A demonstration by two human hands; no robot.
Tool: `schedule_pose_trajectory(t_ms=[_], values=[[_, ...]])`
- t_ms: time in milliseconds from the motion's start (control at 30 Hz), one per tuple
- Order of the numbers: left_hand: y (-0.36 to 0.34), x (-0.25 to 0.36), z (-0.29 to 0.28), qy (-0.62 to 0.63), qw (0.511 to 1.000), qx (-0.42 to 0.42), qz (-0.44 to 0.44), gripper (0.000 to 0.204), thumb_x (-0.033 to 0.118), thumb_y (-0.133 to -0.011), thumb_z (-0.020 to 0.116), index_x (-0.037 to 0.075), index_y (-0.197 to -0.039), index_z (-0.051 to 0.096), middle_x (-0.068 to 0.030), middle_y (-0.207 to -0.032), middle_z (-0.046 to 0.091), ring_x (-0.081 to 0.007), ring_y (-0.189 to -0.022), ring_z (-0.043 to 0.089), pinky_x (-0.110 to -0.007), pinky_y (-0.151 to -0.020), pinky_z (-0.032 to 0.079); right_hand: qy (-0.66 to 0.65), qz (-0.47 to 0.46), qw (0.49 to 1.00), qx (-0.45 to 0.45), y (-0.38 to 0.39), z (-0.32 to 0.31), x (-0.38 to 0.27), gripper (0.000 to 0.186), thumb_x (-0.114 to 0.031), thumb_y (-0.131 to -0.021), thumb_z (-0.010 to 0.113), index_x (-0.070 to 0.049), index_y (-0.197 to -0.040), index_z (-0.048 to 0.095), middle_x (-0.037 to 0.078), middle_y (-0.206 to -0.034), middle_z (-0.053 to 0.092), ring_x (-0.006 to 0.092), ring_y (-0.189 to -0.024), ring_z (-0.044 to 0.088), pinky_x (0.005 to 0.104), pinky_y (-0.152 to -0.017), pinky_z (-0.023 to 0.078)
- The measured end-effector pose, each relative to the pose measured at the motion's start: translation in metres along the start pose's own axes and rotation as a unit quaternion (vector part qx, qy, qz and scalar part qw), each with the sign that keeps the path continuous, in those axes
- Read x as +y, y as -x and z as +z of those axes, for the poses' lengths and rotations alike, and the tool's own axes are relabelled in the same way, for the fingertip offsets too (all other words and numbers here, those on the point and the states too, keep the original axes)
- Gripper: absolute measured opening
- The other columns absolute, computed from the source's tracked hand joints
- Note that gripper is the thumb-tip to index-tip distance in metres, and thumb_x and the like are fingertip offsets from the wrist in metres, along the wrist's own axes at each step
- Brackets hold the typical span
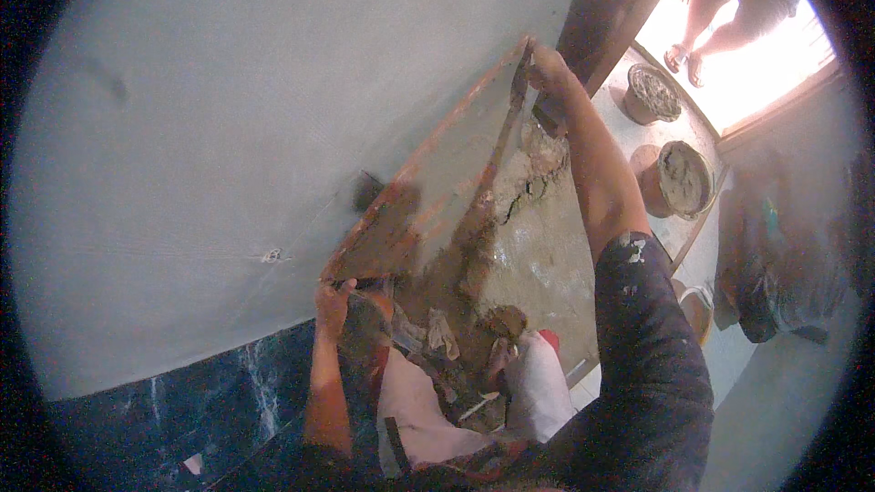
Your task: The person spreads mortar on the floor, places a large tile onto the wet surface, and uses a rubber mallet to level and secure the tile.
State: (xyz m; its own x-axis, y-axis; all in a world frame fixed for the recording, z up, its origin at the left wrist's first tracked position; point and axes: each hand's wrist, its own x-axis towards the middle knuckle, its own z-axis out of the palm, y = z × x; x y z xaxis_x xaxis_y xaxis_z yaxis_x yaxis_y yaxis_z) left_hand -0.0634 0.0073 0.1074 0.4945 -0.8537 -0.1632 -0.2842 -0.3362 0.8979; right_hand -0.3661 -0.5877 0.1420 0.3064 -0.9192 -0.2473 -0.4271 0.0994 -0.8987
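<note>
My left hand (333,303) grips the lower left end of a long flat board (428,187), its fingers closed at the corner. My right hand (549,71) is closed around the board's far upper end, with that arm stretched out. The board is greyish with worn orange-brown edges. It slants from lower left to upper right, with its far long edge against or very close to the grey wall (228,109); I cannot tell whether they touch. A small dark patch shows on the wall beside the board's middle.
Two buckets of grey mortar (654,94) (685,180) stand at the right by a bright doorway, where another person's legs (706,27) show. A third bucket (697,310) is nearer. Dark bags (784,255) lie at far right. Cracked, mortar-smeared ground (538,246) lies below; blue marbled tiles (200,401) line the lower wall.
</note>
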Motion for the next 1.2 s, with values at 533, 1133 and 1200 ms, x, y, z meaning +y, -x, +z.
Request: schedule_pose_trajectory(t_ms=[533,1133,1200], values=[[0.005,-0.038,0.039,0.189,0.908,-0.201,-0.315,0.030,0.032,-0.094,0.059,0.004,-0.101,0.069,-0.0149,-0.099,0.070,-0.0285,-0.089,0.068,-0.041,-0.080,0.056,-0.239,0.229,0.937,-0.111,0.066,-0.052,0.005,0.028,-0.035,-0.095,0.062,-0.009,-0.084,0.061,0.000,-0.069,0.057,0.0124,-0.052,0.052,0.0263,-0.044,0.043],[-0.013,-0.038,0.081,-0.052,0.950,-0.215,-0.218,0.029,0.027,-0.093,0.056,0.002,-0.095,0.070,-0.0197,-0.095,0.070,-0.0326,-0.090,0.069,-0.044,-0.079,0.056,-0.164,0.256,0.950,-0.075,0.224,-0.127,-0.001,0.023,-0.020,-0.093,0.062,0.000,-0.104,0.068,0.003,-0.075,0.060,0.0088,-0.053,0.049,0.0243,-0.048,0.038],[0.005,-0.039,0.066,-0.097,0.938,-0.253,-0.215,0.029,0.026,-0.093,0.055,0.002,-0.094,0.070,-0.0202,-0.094,0.070,-0.0330,-0.090,0.069,-0.044,-0.078,0.056,-0.185,0.281,0.942,-0.003,0.274,-0.142,-0.011,0.024,-0.020,-0.093,0.062,0.000,-0.106,0.068,0.002,-0.076,0.061,0.0087,-0.054,0.050,0.0238,-0.048,0.039]])
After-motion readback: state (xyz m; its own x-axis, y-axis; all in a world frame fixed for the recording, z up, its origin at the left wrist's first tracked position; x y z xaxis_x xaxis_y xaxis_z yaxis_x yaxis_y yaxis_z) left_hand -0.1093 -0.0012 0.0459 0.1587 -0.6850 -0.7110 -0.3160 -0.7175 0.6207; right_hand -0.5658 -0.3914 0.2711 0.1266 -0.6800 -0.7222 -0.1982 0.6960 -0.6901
